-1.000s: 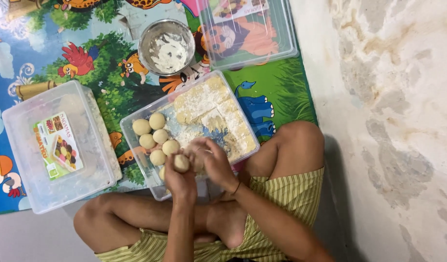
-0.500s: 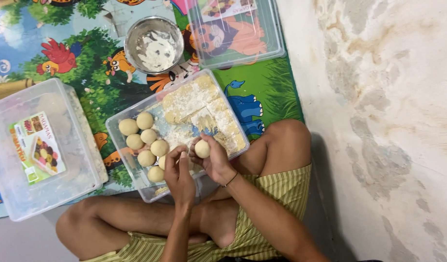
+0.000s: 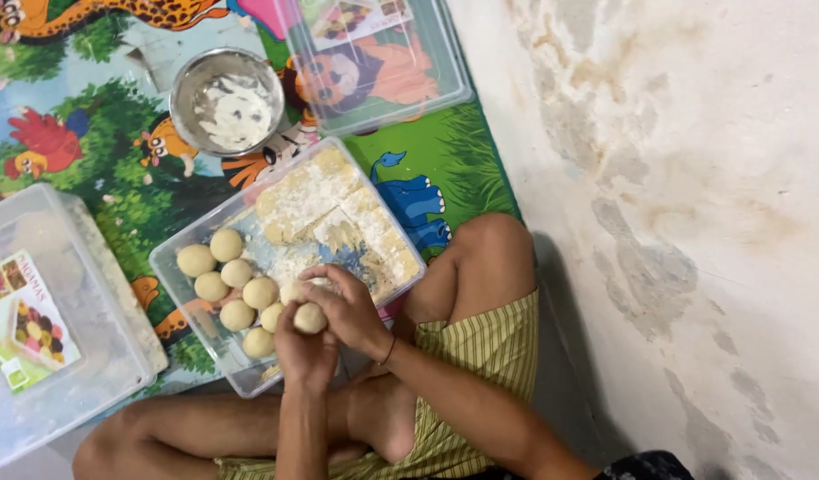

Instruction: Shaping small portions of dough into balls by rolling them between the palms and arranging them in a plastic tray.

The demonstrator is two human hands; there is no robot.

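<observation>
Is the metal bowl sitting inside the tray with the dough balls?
No, the metal bowl stands on the mat, apart from the tray.

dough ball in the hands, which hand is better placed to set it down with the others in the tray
Left, probably. The left hand cups the dough ball from below, beside the row of balls in the tray. The right hand lies over it, farther from them.
</observation>
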